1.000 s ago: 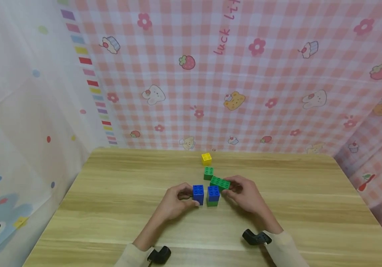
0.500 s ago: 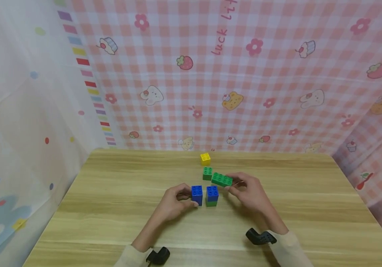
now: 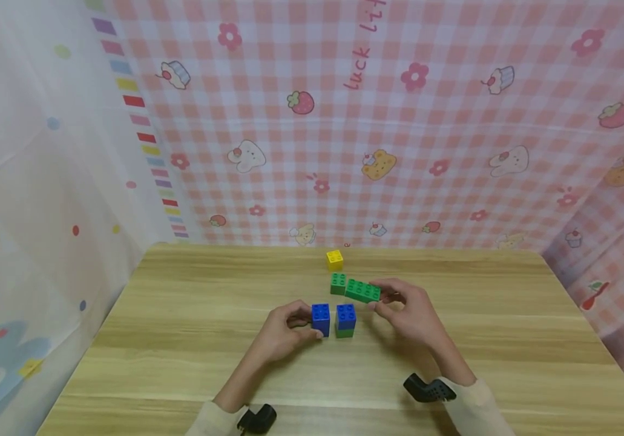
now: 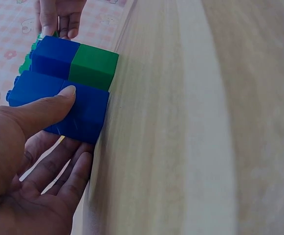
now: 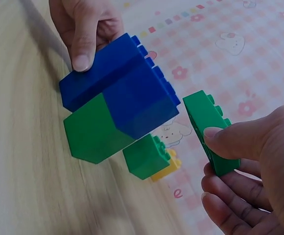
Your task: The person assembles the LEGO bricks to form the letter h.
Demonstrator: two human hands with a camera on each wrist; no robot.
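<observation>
Plastic, seemingly: the long green brick (image 3: pixel 363 291), just right of lower centre in the head view, should be light, stiff, slightly slippery and hard to break. Your right hand (image 3: pixel 411 313) pinches it between thumb and fingers; your left hand (image 3: pixel 281 330) pinches the blue stack (image 3: pixel 320 320) at lower centre. Flat sides should hold surest.

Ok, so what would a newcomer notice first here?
Probably the pink cloth behind the table, a big splash of checks and cartoons. Next, mid-table, the blue stack in the left hand, with a blue-and-green stack beside it. The right hand holds a long green brick just beyond them.
</observation>
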